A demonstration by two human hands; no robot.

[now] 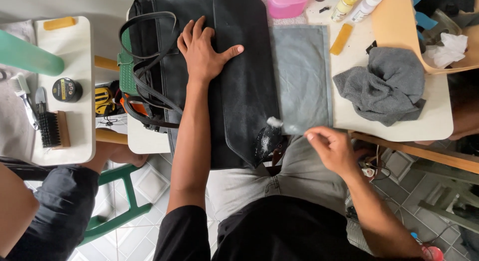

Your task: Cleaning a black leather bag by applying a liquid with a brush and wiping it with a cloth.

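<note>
A black leather bag (234,96) lies flat on a white table (434,121), its straps (144,86) hanging off the left side. My left hand (204,49) presses flat on the bag's upper part, fingers spread. My right hand (332,148) holds a small brush (282,125), blurred by motion, whose tip touches the lower corner of the bag's flap, where white foam (264,141) shows. A grey cloth mat (302,76) lies under the bag's right side.
A crumpled grey rag (384,86) lies to the right. A pink bottle (287,2), small bottles (357,4) and a yellow bar (341,39) stand at the far edge. On a side table to the left lie a bristle brush (52,129), a toothbrush (24,97) and a round tin (67,90). Another person's arm (20,206) is at lower left.
</note>
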